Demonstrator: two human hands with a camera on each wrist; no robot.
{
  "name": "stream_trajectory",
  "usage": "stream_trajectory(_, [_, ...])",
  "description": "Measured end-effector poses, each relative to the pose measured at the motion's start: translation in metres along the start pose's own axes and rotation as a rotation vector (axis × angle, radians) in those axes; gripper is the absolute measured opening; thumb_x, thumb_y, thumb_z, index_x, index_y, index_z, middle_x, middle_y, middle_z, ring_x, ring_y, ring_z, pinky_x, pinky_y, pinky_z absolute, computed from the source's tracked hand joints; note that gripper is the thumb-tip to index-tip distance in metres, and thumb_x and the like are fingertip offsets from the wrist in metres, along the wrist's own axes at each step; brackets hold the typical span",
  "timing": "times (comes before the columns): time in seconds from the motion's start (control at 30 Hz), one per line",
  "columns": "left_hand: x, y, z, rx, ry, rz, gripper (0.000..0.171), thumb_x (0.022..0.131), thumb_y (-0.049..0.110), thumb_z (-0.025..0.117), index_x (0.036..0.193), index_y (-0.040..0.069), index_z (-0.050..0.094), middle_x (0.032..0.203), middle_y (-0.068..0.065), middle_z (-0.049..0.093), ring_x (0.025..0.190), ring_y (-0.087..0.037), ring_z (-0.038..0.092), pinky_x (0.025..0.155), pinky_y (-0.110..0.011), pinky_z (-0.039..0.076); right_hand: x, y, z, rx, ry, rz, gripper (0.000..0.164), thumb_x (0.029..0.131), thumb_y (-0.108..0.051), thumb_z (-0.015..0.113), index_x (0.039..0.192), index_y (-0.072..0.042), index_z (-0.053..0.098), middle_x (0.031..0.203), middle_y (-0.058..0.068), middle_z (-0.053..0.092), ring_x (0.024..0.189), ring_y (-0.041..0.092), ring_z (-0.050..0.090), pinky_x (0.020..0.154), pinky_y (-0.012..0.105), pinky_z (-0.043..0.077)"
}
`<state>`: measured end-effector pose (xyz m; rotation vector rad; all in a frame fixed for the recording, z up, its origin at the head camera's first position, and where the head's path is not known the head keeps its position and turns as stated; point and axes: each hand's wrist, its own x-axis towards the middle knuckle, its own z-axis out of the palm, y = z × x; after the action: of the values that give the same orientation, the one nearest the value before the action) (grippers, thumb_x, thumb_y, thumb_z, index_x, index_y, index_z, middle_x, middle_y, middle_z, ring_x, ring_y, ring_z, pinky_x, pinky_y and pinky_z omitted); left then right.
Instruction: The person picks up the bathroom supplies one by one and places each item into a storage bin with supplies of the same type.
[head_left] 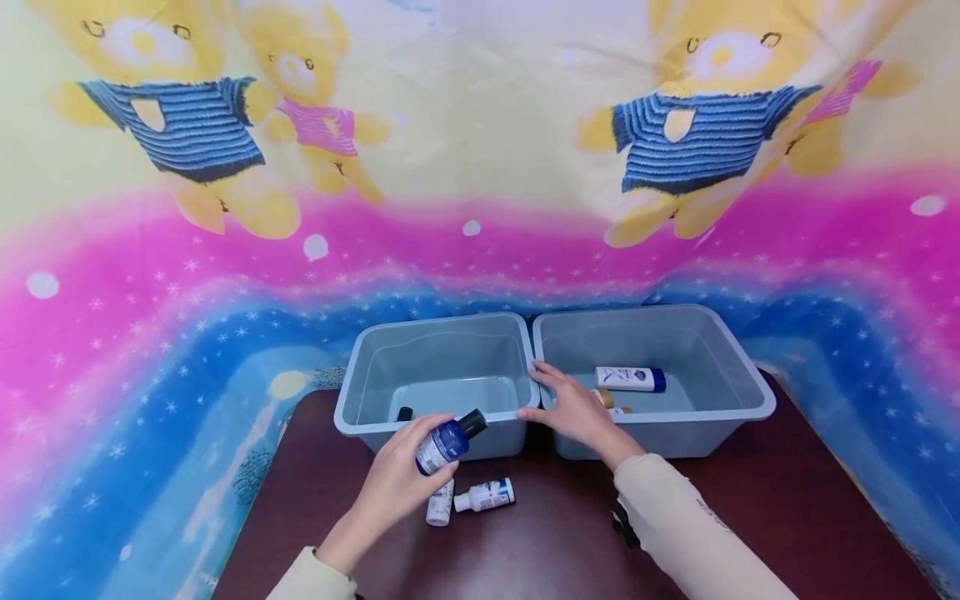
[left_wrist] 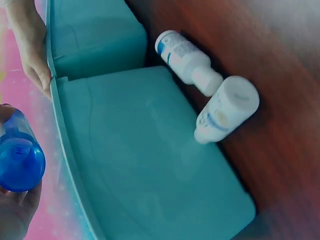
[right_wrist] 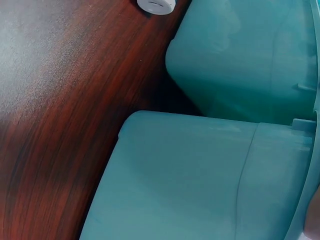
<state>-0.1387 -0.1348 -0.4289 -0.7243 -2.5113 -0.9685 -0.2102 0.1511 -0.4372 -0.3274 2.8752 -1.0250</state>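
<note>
My left hand [head_left: 401,475] grips a dark blue bottle [head_left: 442,447] with a black cap, held tilted above the table by the front of the left grey bin [head_left: 431,423]. In the left wrist view the translucent blue base of that bottle [left_wrist: 21,162] faces the camera. My right hand [head_left: 572,408] rests at the adjoining rims of the two bins, fingers spread and reaching over the corner of the right grey bin [head_left: 675,427]. Two white bottles lie in front of the left bin: one on its side [head_left: 487,496], another [head_left: 439,505] partly behind the left hand.
Inside the right bin lie a white bottle with a blue cap [head_left: 630,379] and items with tan caps [head_left: 603,397], partly covered by my right hand. A small black cap [head_left: 405,413] shows in the left bin. The dark wooden table [head_left: 555,550] meets a cartoon-bear backdrop [head_left: 465,250].
</note>
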Motion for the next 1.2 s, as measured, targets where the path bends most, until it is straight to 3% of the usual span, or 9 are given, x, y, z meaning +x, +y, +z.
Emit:
stream_trajectory(0.17, [0.014,-0.003,-0.011,-0.002,-0.077,-0.028,0.064,0.077,0.015,0.085,0.135,0.018,0.06,0.125,0.0,0.063,0.107,-0.018,0.061,0.078,-0.036,0.055,0.001,0.0,0.004,-0.011,0.009,0.011,0.08,0.084,-0.052,0.073,0.151,-0.02,0.043,0.161,-0.001,0.027,0.141,0.037,0.035,0.09,0.055,0.049])
stream_trajectory(0.5, [0.044,-0.014,-0.029,-0.057,-0.171,-0.16,0.063,0.079,0.013,0.083,0.136,0.019,0.058,0.128,-0.003,0.061,0.102,-0.021,0.061,0.075,-0.034,0.053,0.001,0.002,0.006,-0.003,0.0,0.001,0.083,0.083,-0.055,0.072,0.151,-0.018,0.043,0.161,0.0,0.027,0.14,0.038,0.034,0.091,0.056,0.048])
stream_trajectory(0.63, [0.054,-0.019,-0.033,-0.051,-0.186,-0.169,0.061,0.08,0.013,0.082,0.136,0.018,0.058,0.129,-0.005,0.06,0.102,-0.022,0.061,0.076,-0.036,0.053,0.002,0.003,0.004,-0.009,0.008,-0.011,0.083,0.083,-0.056,0.072,0.151,-0.018,0.043,0.161,0.001,0.027,0.14,0.039,0.035,0.091,0.057,0.048])
stream_trajectory(0.93, [0.068,-0.023,-0.034,-0.058,-0.208,-0.201,0.06,0.082,0.015,0.081,0.137,0.022,0.057,0.132,-0.005,0.058,0.104,-0.024,0.06,0.077,-0.037,0.054,0.001,0.003,0.004,-0.008,0.004,-0.003,0.083,0.083,-0.055,0.073,0.151,-0.018,0.044,0.161,0.001,0.028,0.14,0.038,0.034,0.095,0.058,0.046])
stream_trajectory(1.2, [0.078,-0.028,-0.027,-0.083,-0.249,-0.229,0.061,0.083,0.015,0.081,0.139,0.019,0.057,0.136,-0.005,0.056,0.108,-0.025,0.06,0.08,-0.04,0.054,0.003,0.002,0.003,-0.012,0.003,0.004,0.082,0.083,-0.055,0.073,0.151,-0.018,0.043,0.161,0.001,0.028,0.14,0.039,0.034,0.097,0.06,0.044])
